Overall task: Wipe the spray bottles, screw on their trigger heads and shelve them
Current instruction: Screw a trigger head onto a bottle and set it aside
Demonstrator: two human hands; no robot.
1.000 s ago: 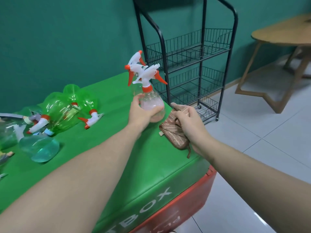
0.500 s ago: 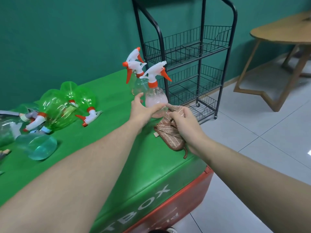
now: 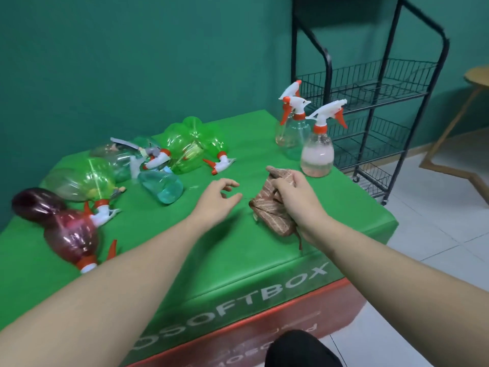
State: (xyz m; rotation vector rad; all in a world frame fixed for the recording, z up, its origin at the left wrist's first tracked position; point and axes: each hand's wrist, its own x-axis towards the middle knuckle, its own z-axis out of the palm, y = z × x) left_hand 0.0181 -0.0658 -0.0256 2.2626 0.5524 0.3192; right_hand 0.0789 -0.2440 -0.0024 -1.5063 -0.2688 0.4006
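- Dark red bottle (image 3: 69,235) and green bottles (image 3: 185,147) lie tipped on the green box (image 3: 217,260).
- Left hand (image 3: 215,200) hovers, fingers loosely curled, holding nothing.
- Right hand (image 3: 297,200) grips the striped cloth (image 3: 267,213).
- Pink bottle (image 3: 317,157) stands upright beside the black rack (image 3: 370,102).

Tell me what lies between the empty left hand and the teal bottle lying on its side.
Nothing: in the head view only bare green cover separates the left hand from the teal bottle.

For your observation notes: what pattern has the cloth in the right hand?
Brown cloth with pale stripes, head view.
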